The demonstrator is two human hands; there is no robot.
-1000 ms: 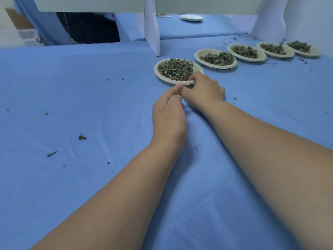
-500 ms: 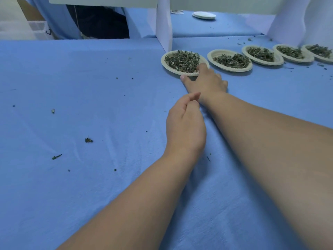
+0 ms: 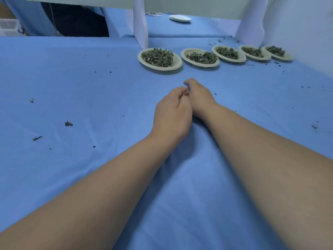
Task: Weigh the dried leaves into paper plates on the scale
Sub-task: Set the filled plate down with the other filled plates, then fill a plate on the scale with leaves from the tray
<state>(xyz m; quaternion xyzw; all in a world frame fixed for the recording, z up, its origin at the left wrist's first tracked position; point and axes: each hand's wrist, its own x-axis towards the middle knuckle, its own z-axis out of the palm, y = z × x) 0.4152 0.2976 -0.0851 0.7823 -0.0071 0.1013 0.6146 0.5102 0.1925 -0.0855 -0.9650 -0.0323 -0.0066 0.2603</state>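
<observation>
Head view: five paper plates [image 3: 160, 68] look filled. Left hand [image 3: 172, 114] and right hand [image 3: 199, 99] meet, fingers [image 3: 177, 92] curled; whether they hold something, I cannot tell. Next probably needs the empty plate [image 3: 179, 18] behind.

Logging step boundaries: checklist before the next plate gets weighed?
1. Hands clear of plates: ok. Left hand and right hand meet over the cloth, short of the nearest plate.
2. Hands empty: cannot tell, fingers curled.
3. Filled row: ok, five plates hold dried leaves.
4. Scale in view: not ok, none visible.
5. Spare plates: ok, on the far table.
6. Cloth clean: not ok, loose bits scattered.
</observation>
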